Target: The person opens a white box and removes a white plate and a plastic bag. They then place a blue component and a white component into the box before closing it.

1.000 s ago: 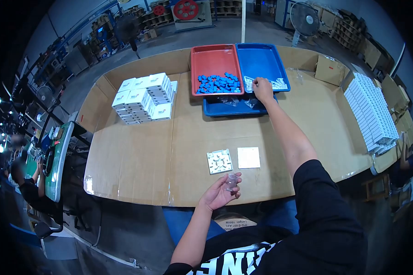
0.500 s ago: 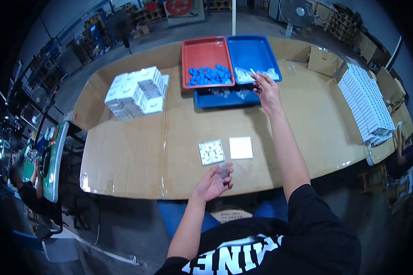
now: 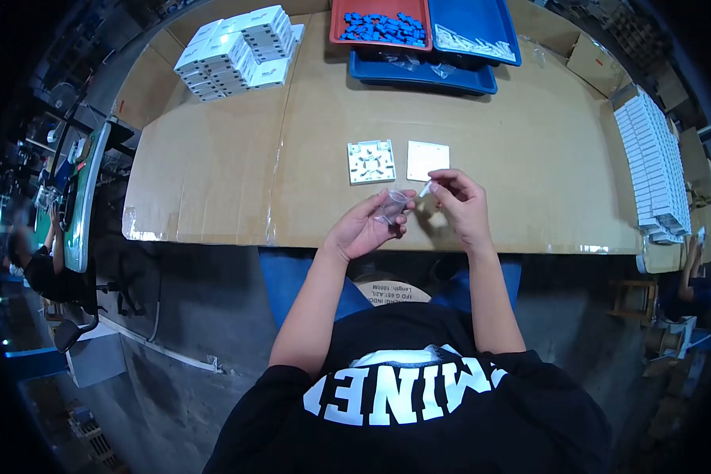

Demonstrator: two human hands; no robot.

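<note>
In the head view, my left hand (image 3: 365,224) has its fingers curled round a small clear plastic bag (image 3: 393,207), whose open mouth points up. Just to the right, my right hand (image 3: 464,207) pinches a thin white stick-like piece (image 3: 426,189) close to the bag's mouth, apart from it. Beyond the hands lies an open white square box base (image 3: 371,162) with moulded inner parts showing. Beside it is a plain white square cover (image 3: 427,160), lying flat.
At the back are a red tray (image 3: 341,24) with blue parts, a blue tray (image 3: 458,17) with white sticks, and a lower blue tray (image 3: 419,78). White boxes (image 3: 229,55) are stacked at left, white units (image 3: 648,166) at right. People sit at both sides.
My right hand has come back from the blue tray towards my left hand, carrying the white piece. The camera view has tilted down; my left hand still holds the bag.
</note>
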